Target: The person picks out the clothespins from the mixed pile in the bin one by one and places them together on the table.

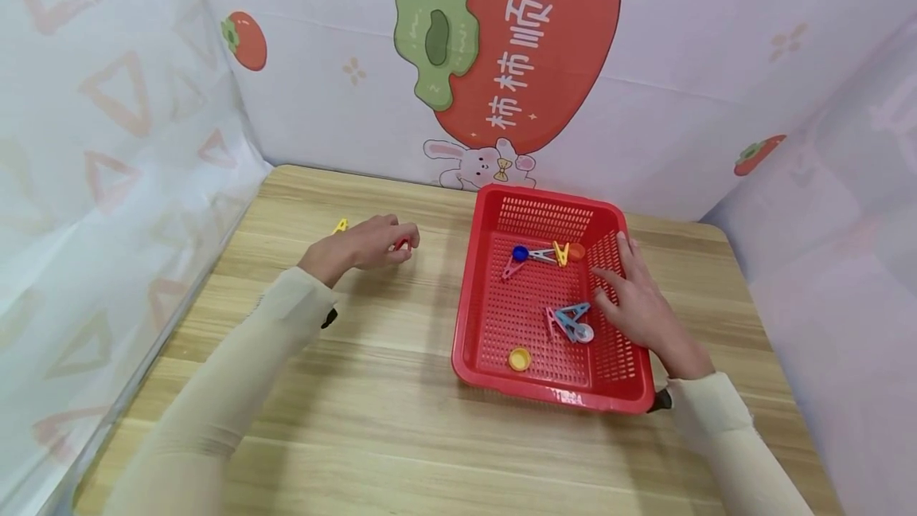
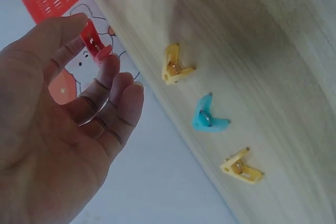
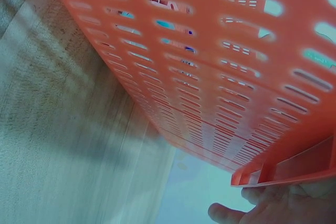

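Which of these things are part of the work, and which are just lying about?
In hand:
- small red plastic clip, pinched by the left hand
- red perforated plastic basket, steadied by the right hand

Lying about:
- two yellow clips and a blue clip on the wooden table
- yellow bottle cap in the basket

Bare tabletop left of basket
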`<state>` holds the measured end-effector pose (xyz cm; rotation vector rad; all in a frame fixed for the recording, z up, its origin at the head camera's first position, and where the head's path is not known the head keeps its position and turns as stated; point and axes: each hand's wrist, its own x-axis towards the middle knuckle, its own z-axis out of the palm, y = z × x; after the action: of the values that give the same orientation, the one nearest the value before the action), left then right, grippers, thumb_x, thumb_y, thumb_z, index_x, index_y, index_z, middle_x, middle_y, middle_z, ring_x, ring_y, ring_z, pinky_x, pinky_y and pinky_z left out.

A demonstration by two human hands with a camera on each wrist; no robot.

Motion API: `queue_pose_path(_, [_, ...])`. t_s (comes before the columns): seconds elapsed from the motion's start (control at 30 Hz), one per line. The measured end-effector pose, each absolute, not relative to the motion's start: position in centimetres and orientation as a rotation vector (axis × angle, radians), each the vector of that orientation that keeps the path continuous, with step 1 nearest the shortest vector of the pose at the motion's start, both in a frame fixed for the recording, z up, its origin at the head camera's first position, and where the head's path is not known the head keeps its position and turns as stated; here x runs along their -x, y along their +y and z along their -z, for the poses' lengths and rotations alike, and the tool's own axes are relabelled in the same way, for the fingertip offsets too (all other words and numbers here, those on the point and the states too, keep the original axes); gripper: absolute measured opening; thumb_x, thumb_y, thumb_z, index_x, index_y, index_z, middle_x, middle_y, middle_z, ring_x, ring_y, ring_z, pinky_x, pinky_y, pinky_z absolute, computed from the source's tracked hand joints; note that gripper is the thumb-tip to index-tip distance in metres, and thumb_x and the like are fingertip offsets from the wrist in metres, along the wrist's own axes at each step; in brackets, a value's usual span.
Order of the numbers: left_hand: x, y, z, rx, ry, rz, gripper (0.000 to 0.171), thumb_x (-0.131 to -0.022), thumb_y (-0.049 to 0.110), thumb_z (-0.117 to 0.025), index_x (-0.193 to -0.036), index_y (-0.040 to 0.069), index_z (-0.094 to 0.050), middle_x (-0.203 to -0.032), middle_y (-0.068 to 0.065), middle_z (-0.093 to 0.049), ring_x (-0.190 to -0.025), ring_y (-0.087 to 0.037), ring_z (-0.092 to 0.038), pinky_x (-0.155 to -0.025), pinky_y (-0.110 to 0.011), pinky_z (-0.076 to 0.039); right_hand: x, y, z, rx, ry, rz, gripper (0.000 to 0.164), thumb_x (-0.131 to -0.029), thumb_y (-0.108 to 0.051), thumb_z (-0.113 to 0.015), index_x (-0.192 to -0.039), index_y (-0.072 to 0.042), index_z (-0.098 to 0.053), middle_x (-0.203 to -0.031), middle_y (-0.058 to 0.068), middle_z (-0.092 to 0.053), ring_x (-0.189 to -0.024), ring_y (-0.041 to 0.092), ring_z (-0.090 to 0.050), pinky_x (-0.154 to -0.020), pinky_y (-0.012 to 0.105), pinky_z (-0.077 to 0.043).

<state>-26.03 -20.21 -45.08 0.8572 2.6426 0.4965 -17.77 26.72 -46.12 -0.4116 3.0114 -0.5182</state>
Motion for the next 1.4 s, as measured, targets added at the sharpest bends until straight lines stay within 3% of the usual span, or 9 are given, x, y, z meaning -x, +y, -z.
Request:
queue_pose_path(0.4, [27.8, -19.1, 46.3, -0.797, 2.659, -0.483, 0.015, -0.108, 0.014, -0.061, -0.122, 0.013, -0.064, -0.108, -0.013, -0.060, -0.103, -0.030, -0.055, -0.092, -0.043, -0.047, 18.0, 26.8, 46.0, 0.401, 3.015, 0.514, 0.051, -0.103, -0.017, -0.062, -0.149, 0.007, -0.060, -0.183, 0.021, 0.008, -0.168, 0.050, 0.006, -0.120, 0.083, -0.023])
queue_pose_path(0.63, [28.7, -18.7, 47.8, -0.736, 2.675, -0.453, 0.015, -0.105, 0.016, -0.057, -0.118, 0.023, -0.062, -0.107, -0.009, -0.059, -0.100, -0.027, -0.054, -0.087, -0.041, -0.047, 17.8, 26.7, 46.1, 0.388, 3.014, 0.521, 0.052, -0.102, -0.017, -0.064, -0.149, 0.006, -0.061, -0.183, 0.019, 0.009, -0.168, 0.049, 0.006, -0.118, 0.083, -0.025])
queue_pose_path(1.4, [27.6, -15.8, 47.2, -0.666, 2.715, -0.278, 0.010, -0.108, 0.013, -0.054, -0.114, 0.017, -0.059, -0.108, -0.011, -0.059, -0.109, -0.030, -0.053, -0.096, -0.044, -0.047, 17.7, 26.7, 46.1, 0.386, 3.003, 0.508, 0.052, -0.103, -0.018, -0.063, -0.149, 0.007, -0.060, -0.183, 0.021, 0.007, -0.168, 0.050, 0.005, -0.118, 0.081, -0.027])
